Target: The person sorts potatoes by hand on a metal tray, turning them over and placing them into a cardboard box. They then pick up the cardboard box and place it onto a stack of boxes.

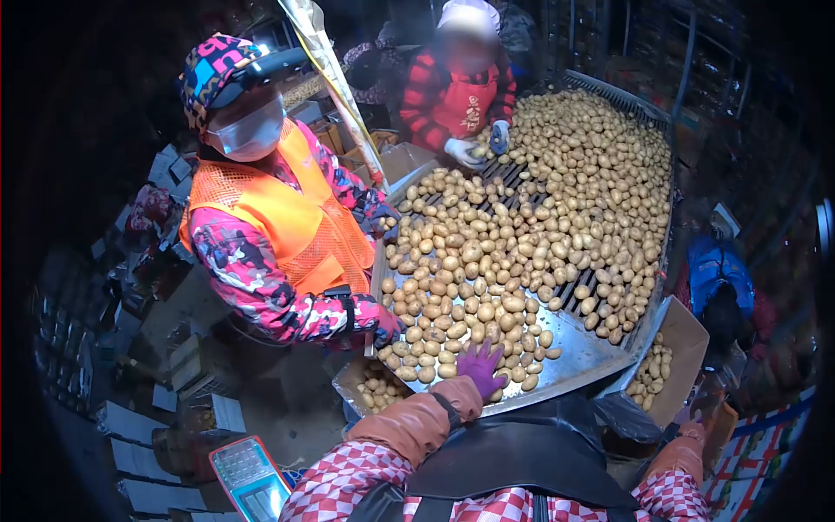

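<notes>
My left hand (481, 366), in a purple glove, lies spread with fingers apart on the potatoes (487, 287) at the near end of the metal sorting table (581, 357). It holds nothing that I can see. My right hand is hidden; only its brown sleeve (683, 452) shows low at the right, next to a cardboard box of potatoes (652, 372). A second box with potatoes (376, 389) sits below the table's near left corner.
A person in an orange vest (287, 226) stands at the table's left side, with gloved hands on the potatoes. Another person in a red apron (461, 96) works at the far end. A red-framed scale (252, 477) sits at lower left. Stacked boxes (130, 426) fill the left floor.
</notes>
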